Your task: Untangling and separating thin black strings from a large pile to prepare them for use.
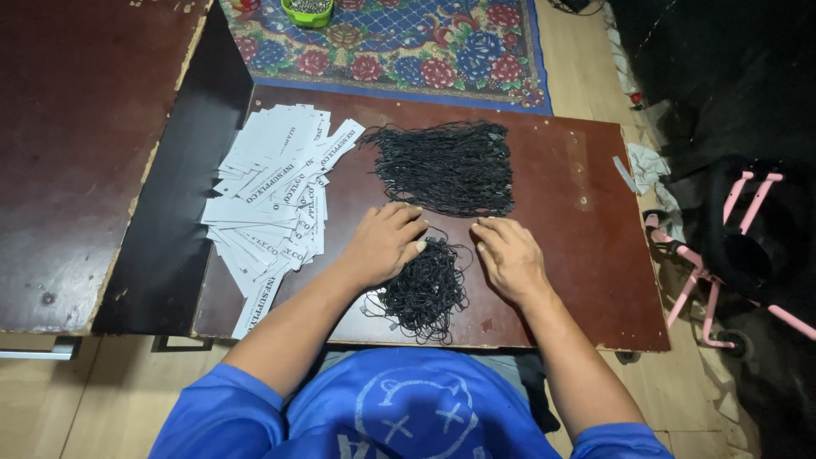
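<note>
- Left hand sits palm-down on the bench, fingers curled onto the top edge of the small tangle of black cords. Looks like the grip is pinching a strand or two, but honestly I can't tell if it's actually closed on anything.
- Right hand is flat just beside that tangle on its right, fingertips close to the lower edge of the big cord bundle. Grip is loose and holds nothing.
- Key bit: the small tangle lies between the two hands and toward the body, with the left hand nearer, actually touching it.
- The big bundle lies just past both sets of fingertips, its strands running mostly side to side.
- Fanned pile of white paper tags is off to the left, near the left hand but apart from it.
</note>
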